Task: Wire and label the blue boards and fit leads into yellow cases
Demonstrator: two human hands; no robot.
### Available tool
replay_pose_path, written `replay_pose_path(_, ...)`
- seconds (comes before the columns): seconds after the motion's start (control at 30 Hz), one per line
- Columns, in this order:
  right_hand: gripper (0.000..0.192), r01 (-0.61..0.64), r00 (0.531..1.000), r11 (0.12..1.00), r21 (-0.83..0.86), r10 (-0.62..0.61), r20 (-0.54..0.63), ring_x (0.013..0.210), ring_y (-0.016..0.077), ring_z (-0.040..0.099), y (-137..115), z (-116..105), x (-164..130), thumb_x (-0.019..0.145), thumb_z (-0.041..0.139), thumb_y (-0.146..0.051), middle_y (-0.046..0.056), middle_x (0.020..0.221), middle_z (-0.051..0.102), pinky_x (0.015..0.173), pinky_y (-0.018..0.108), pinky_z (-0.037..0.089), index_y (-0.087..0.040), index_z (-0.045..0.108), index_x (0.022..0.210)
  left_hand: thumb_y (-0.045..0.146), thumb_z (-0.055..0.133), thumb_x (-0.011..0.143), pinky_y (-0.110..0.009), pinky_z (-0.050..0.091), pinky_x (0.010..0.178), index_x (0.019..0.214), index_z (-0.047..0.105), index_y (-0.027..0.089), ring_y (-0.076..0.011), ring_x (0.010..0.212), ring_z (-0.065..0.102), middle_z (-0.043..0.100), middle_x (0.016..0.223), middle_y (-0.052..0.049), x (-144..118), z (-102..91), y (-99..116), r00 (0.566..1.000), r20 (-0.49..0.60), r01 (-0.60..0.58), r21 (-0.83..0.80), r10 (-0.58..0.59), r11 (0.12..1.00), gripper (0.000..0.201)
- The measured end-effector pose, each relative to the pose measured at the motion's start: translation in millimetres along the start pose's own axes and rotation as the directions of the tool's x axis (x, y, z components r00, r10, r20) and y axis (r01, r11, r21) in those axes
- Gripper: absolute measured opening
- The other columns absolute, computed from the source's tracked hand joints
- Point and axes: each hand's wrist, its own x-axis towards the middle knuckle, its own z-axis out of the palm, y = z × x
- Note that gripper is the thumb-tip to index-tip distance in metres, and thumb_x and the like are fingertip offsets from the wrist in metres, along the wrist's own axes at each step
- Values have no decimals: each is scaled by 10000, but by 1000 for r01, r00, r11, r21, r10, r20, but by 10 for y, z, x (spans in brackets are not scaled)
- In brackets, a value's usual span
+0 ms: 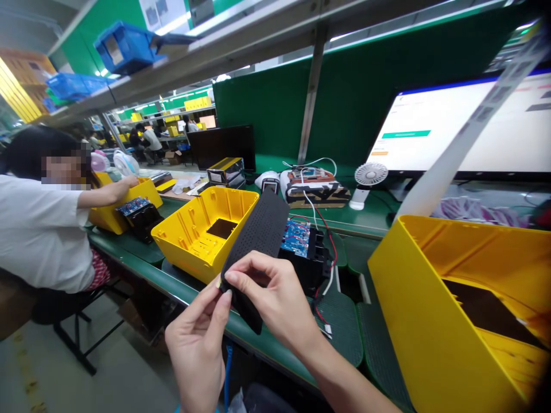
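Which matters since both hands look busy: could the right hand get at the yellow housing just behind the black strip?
Probably yes: the right hand pinches the black strip, but nothing stands between it and the open yellow housing.

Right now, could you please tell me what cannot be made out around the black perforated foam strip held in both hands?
Head view only:
- Black perforated foam strip: lower end hidden by right hand.
- Left hand: whatever its fingertips pinch is too small.
- Near yellow plastic housing: cut off by the frame edge.
- Monitor: text blurred.

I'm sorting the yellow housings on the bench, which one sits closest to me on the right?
The big yellow housing at the right edge, tilted open, nearest the camera. The middle housing sits behind the hands; the far housing is by the co-worker.
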Motion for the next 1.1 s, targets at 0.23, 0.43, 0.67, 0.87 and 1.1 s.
replay_pose_path(0.23, 111, 103, 995, 986, -131, -104, -4, 680, 121, 583, 62, 39, -32, 821, 649, -201, 2, 702, 646, 635, 233, 428, -175, 691, 721, 221, 783, 701, -135, 550, 762, 887, 721, 206, -116, 784, 701, 744, 887, -9, 15, -37, -22, 1000, 17, -9, -13, 9, 1000, 197)
replay_pose_path(0.43, 171, 145, 988, 951, -273, -152, -4, 684, 123, 535, 74, 92, -18, 847, 589, -164, -7, 688, 616, 622, 248, 379, -172, 621, 678, 205, 799, 666, -156, 566, 691, 830, 712, 169, -130, 714, 699, 737, 814, -20, 42, 3, -26, 997, -58, -44, -14, 43, 999, 190)
replay_pose_path(0.67, 179, 65, 998, 982, -175, -61, 31, 710, 128, 543, 164, 146, 42, 881, 520, -179, 6, 731, 606, 643, 243, 399, -163, 570, 711, 205, 819, 627, -180, 574, 679, 818, 719, 166, -141, 694, 699, 740, 797, -24, 86, 6, -28, 994, -105, -37, -7, 36, 999, 219)
replay_pose_path(0.87, 245, 100, 987, 994, -35, -95, 130, 783, 132, 600, 91, 2, 86, 942, 456, -240, 29, 824, 645, 719, 248, 457, -158, 653, 821, 241, 832, 625, -173, 563, 725, 826, 718, 157, -128, 739, 693, 737, 831, -37, 147, -37, 56, 990, -62, 117, -157, -128, 981, 246)
replay_pose_path(1.1, 270, 327, 934, 823, -465, -355, 28, 857, 200, 565, 142, -31, -225, 715, 776, -265, 52, 893, 622, 745, 320, 466, -163, 596, 888, 216, 828, 630, -183, 555, 652, 837, 679, 165, -128, 735, 672, 716, 856, -46, 244, -80, 139, 959, 45, 282, -292, -281, 914, 260)
